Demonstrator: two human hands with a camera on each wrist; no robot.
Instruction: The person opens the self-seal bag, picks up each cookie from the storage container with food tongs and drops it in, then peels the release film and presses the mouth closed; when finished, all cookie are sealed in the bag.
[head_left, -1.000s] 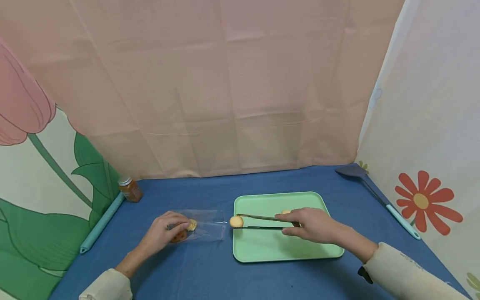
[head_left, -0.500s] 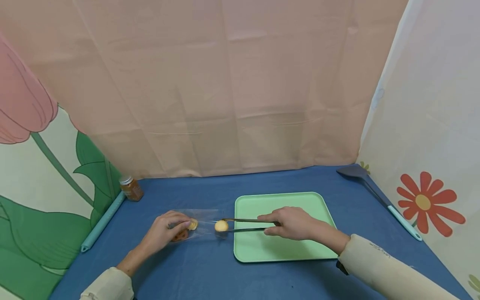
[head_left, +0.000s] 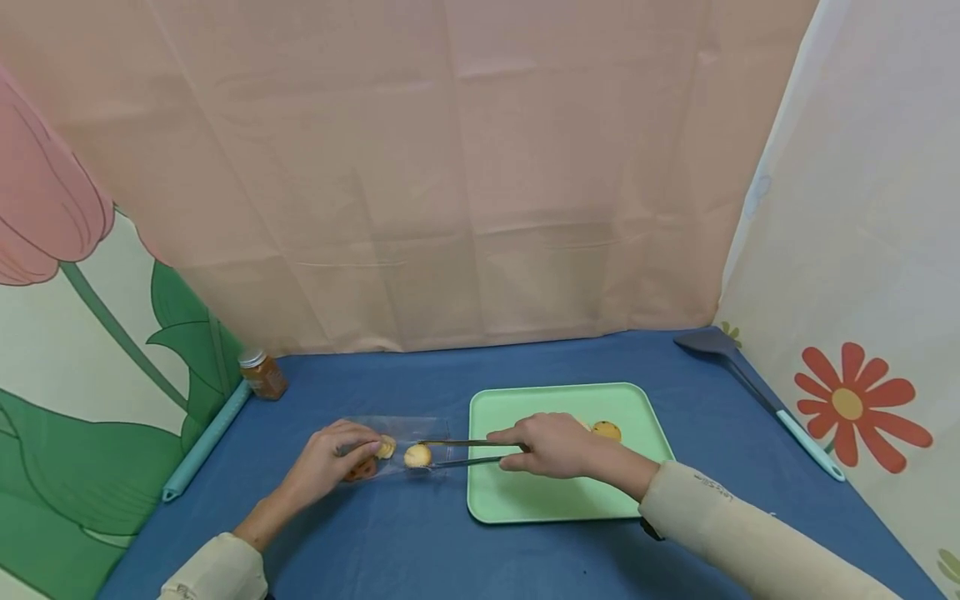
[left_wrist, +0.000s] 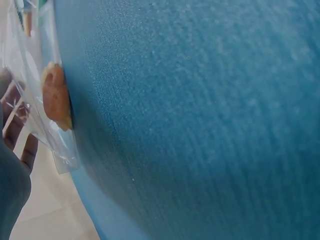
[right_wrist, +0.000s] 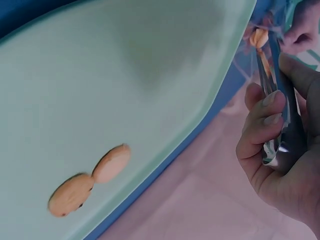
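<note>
My left hand (head_left: 333,458) pinches a clear plastic bag (head_left: 431,428) that lies on the blue cloth. A pale swirled cookie (head_left: 386,447) and a brownish cookie (head_left: 363,469) are in the bag near these fingers; the left wrist view shows the brownish cookie (left_wrist: 56,100) through the film. With my right hand (head_left: 551,446) I grip metal tongs (head_left: 472,442), which point left across the tray's edge. Their tips hold a round golden cookie (head_left: 417,456) within the bag's right part.
The light green tray (head_left: 525,500) bears two cookies, a speckled one (right_wrist: 70,195) and a plain one (right_wrist: 112,163). A jar (head_left: 263,375) and a rolled teal mat (head_left: 206,442) lie at the left edge. A spatula (head_left: 738,379) lies at the right.
My right hand has moved left with the tongs, carrying the golden cookie from the tray's left edge into the bag. The left hand has stayed in place.
</note>
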